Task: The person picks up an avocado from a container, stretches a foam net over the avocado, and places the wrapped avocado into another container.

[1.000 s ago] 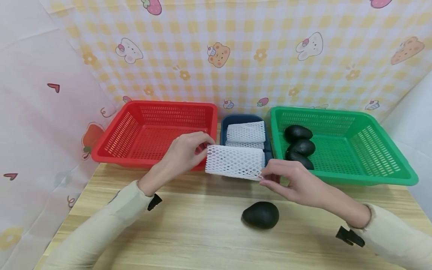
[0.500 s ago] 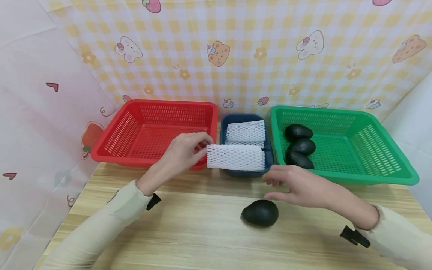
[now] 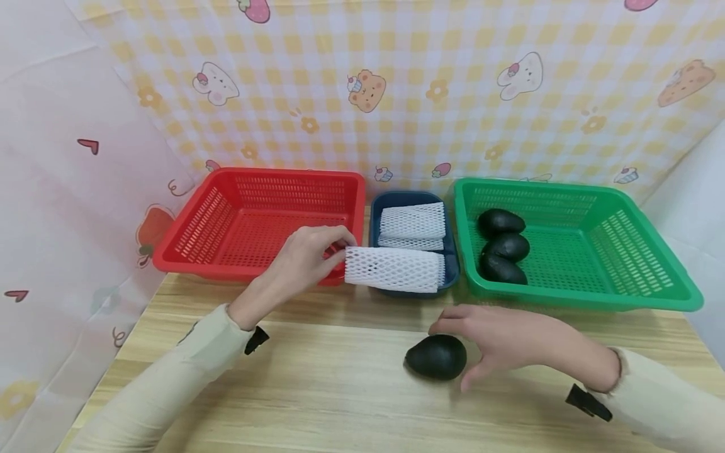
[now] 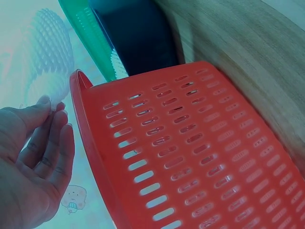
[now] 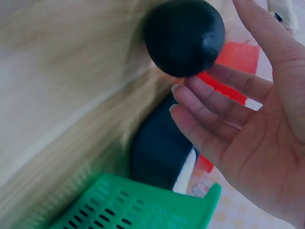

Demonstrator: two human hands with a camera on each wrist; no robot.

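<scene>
My left hand [image 3: 308, 255] pinches one end of a white foam net sleeve [image 3: 393, 269] between thumb and fingertips. The sleeve stretches sideways over the near part of a dark blue tray [image 3: 451, 264]. In the left wrist view the pinched end of the foam net sleeve [image 4: 47, 57] shows at the fingertips. On the table lies a dark avocado [image 3: 436, 357]. My right hand [image 3: 504, 340] is spread around its right side, fingers behind and thumb in front. The right wrist view shows the avocado [image 5: 185, 38] by the fingertips, with the palm apart from it.
Several more foam net sleeves [image 3: 413, 220] lie in the blue tray. To the left stands a red basket [image 3: 257, 272], its floor bare where visible. A green basket [image 3: 612, 301] at the right holds 3 avocados [image 3: 501, 245]. A checked cloth [image 3: 317, 82] hangs behind.
My right hand has let go of the sleeve's right end and moved down to the avocado, its fingers spreading. The left hand has stayed nearly still with the sleeve.
</scene>
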